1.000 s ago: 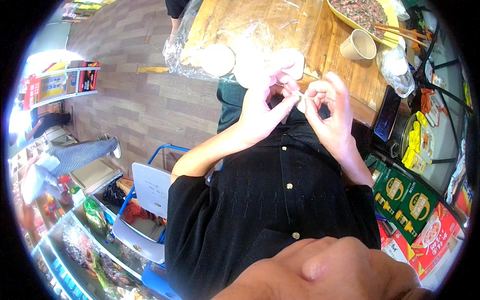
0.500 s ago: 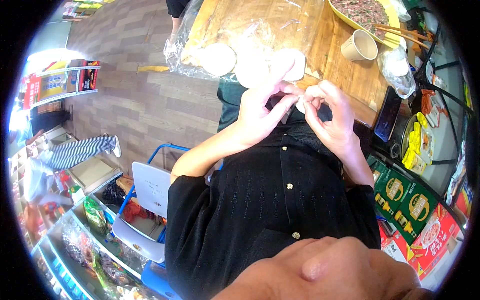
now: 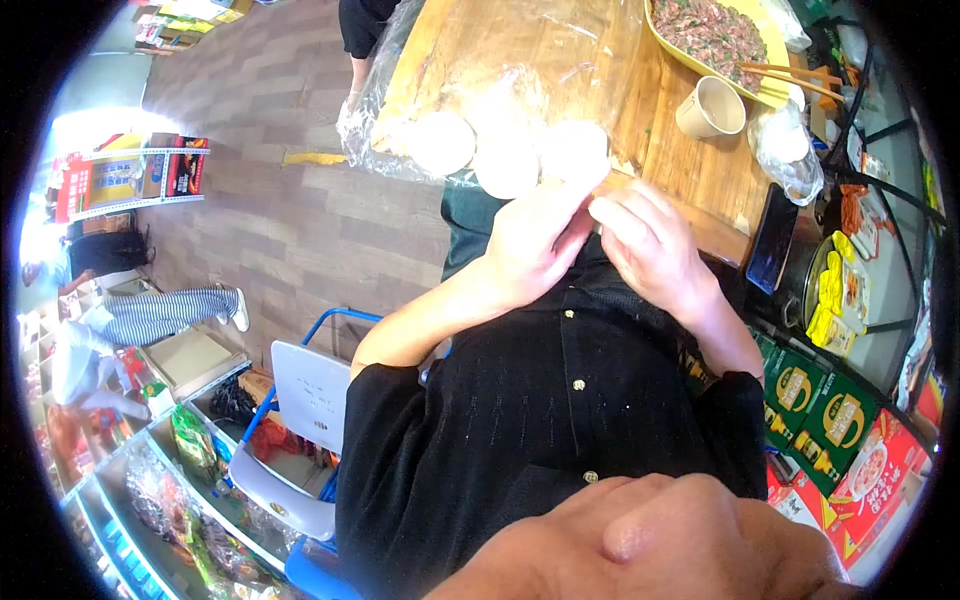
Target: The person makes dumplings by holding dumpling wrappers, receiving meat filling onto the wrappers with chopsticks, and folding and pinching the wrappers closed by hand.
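My left hand (image 3: pixel 540 238) and my right hand (image 3: pixel 652 240) meet at the table's near edge, fingers closed and pressed together. Between them they pinch a small pale dough wrapper, now almost wholly hidden by the fingers. Just beyond lie white, glaring dough rounds: one (image 3: pixel 443 143) at the left, another (image 3: pixel 505 165) in the middle and a third (image 3: pixel 577 150) by my left fingers. They rest on clear plastic film (image 3: pixel 385 125) over the wooden table (image 3: pixel 665 150).
A yellow bowl (image 3: pixel 778 52) of minced meat (image 3: pixel 712 30) holds chopsticks (image 3: pixel 795 75). Near it stand a paper cup (image 3: pixel 712 108) and a plastic bag (image 3: pixel 790 160). A phone (image 3: pixel 773 240) lies at the right edge. A chair (image 3: pixel 312 390) is at lower left; another person's striped trouser leg (image 3: pixel 165 315) shows farther left.
My fingers have folded in closer together, and the pale dough seen between the fingertips is now covered. The view has shifted slightly; the table things stay in place.
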`<state>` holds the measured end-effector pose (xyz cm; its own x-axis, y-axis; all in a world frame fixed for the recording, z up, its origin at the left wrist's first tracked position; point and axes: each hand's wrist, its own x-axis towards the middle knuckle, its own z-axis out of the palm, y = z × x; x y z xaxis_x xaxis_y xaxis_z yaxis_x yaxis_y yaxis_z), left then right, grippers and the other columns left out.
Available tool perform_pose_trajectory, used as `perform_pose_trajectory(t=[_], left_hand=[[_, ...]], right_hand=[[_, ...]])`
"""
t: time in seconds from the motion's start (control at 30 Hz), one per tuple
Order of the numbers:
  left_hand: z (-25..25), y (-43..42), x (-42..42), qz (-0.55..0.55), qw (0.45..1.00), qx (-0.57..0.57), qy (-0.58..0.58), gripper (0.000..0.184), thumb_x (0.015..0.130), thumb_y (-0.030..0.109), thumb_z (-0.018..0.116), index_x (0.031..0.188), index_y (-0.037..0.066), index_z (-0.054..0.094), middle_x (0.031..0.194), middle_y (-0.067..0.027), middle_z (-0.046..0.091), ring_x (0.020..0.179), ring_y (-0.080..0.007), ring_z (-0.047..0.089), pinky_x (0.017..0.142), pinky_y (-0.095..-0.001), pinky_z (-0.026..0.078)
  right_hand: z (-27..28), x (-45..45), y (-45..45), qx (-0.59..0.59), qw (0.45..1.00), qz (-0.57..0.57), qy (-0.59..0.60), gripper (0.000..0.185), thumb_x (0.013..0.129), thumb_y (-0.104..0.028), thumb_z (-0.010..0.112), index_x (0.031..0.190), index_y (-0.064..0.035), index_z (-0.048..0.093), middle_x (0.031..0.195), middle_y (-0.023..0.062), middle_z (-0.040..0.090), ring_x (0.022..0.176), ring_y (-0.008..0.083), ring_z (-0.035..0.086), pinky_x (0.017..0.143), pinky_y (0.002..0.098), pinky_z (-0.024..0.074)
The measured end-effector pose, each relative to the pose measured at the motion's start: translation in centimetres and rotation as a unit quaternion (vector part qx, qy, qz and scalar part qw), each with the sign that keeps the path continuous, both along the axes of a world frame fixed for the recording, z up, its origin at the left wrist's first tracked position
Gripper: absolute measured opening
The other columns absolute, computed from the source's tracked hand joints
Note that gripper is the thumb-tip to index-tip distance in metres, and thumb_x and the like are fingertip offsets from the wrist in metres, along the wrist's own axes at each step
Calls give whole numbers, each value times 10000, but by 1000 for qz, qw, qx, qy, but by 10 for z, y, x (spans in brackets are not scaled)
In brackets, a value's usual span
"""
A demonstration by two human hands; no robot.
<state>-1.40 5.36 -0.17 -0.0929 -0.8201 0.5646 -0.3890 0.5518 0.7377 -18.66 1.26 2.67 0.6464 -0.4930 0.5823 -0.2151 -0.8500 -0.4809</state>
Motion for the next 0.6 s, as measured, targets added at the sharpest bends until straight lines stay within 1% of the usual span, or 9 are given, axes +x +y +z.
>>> perform_pose_trajectory(t=[0.07, 0.13, 0.2, 0.27, 0.3, 0.33, 0.4, 0.53, 0.6], left_hand=[[-1, -4, 0, 6, 1000, -17, -17, 600, 760, -57, 686, 1318, 22, 482, 846, -136, 631, 734, -246, 651, 660, -325, 522], [-5, -10, 0, 2, 995, 94, 23, 626, 810, -92, 640, 1383, 7, 406, 952, -70, 604, 876, -149, 628, 725, -263, 542], [-6, -16, -5, -5, 983, 141, 120, 632, 837, -71, 622, 1404, 7, 352, 927, -39, 572, 881, -130, 604, 729, -242, 530], [-3, -19, -6, 7, 957, 172, 232, 645, 857, -60, 602, 1421, 13, 297, 943, -40, 571, 877, -110, 594, 754, -228, 514], [-2, -20, -6, 9, 955, 172, 240, 648, 865, -59, 589, 1427, 14, 276, 944, -41, 568, 873, -100, 586, 772, -216, 497], [-2, -22, -7, 8, 956, 170, 238, 648, 865, -59, 589, 1427, 14, 276, 944, -41, 568, 873, -100, 586, 772, -216, 497], [-8, -24, -8, -9, 942, 172, 286, 618, 838, -74, 597, 1393, 26, 347, 981, -59, 559, 876, -114, 597, 705, -226, 531], [-14, -24, -5, 24, 965, 147, 214, 577, 827, -81, 605, 1358, 17, 402, 991, -65, 565, 898, -128, 604, 732, -242, 539], [-12, -23, -1, -5, 982, 142, 128, 639, 860, -30, 613, 1422, 42, 316, 1006, -51, 564, 897, -112, 592, 770, -244, 499]], right_hand=[[-5, 2, -6, -13, 1000, 8, 4, 523, 735, 68, 682, 1203, -64, 492, 982, 150, 603, 856, 342, 612, 726, 414, 519], [-19, 4, -12, -11, 998, -59, -29, 433, 750, 96, 664, 1128, -32, 498, 887, 146, 600, 732, 310, 600, 654, 379, 493], [-20, 3, -6, 43, 994, -103, -15, 483, 800, 77, 636, 1234, -28, 452, 1024, 158, 587, 837, 276, 608, 755, 361, 499], [-24, 10, -3, 213, 943, -136, -216, 564, 831, 59, 617, 1334, -17, 372, 1168, 155, 534, 995, 222, 574, 875, 345, 474], [-27, 11, -2, 331, 896, -77, -286, 601, 873, 28, 581, 1397, -5, 288, 1294, 158, 459, 1156, 203, 507, 981, 344, 423], [-27, 10, -1, 329, 896, -77, -288, 601, 873, 28, 581, 1397, -5, 288, 1294, 158, 459, 1156, 203, 507, 981, 344, 423], [-25, 10, 1, 491, 812, 5, -314, 550, 903, 16, 536, 1397, -6, 297, 1323, 175, 461, 1210, 229, 493, 1005, 354, 415], [-40, 8, 4, 561, 766, 15, -313, 481, 933, 8, 477, 1393, 0, 337, 1335, 139, 488, 1223, 219, 499, 1034, 351, 400], [-40, 7, 3, 557, 770, 10, -311, 485, 930, 17, 476, 1394, 1, 335, 1329, 140, 495, 1220, 218, 501, 1039, 351, 396]])
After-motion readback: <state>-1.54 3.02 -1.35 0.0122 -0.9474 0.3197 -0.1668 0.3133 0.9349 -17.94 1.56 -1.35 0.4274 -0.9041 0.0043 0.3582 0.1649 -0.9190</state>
